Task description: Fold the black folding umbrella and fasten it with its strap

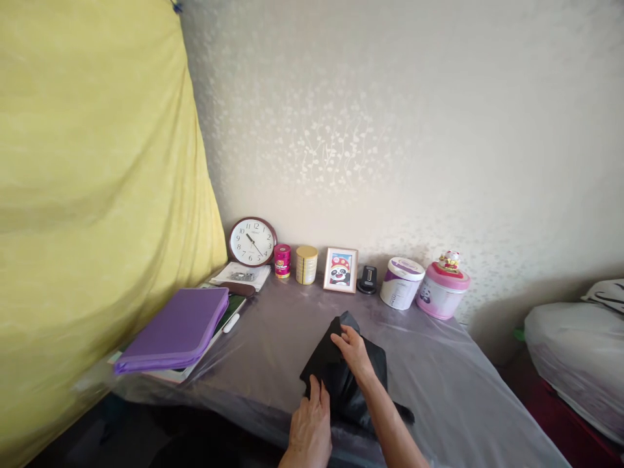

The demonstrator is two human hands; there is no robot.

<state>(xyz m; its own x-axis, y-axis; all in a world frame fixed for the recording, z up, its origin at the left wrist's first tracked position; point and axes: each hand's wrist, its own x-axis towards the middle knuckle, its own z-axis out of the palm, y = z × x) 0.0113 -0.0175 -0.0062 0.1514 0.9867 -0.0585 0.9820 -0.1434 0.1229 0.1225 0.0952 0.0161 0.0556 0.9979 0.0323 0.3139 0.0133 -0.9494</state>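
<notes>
A dark black folded cloth [373, 364], thin and slightly shiny, lies on the near part of the table; its exact kind I cannot make out. My right hand [355, 351] pinches it near its upper edge between thumb and fingers. Lower down, my left hand [311, 422] has its fingers at the left edge of the same cloth, seemingly gripping it, with the thumb hidden. A narrow dark end of the cloth sticks out to the right, beyond my right forearm.
The table [429, 370] has a clear plastic cover. At left lie a purple folder [175, 328] and a white marker [231, 323]. Along the wall stand a clock [253, 242], pink tin [282, 261], yellow can [307, 265], picture frame [340, 270], white tub [402, 283] and pink tub [442, 290].
</notes>
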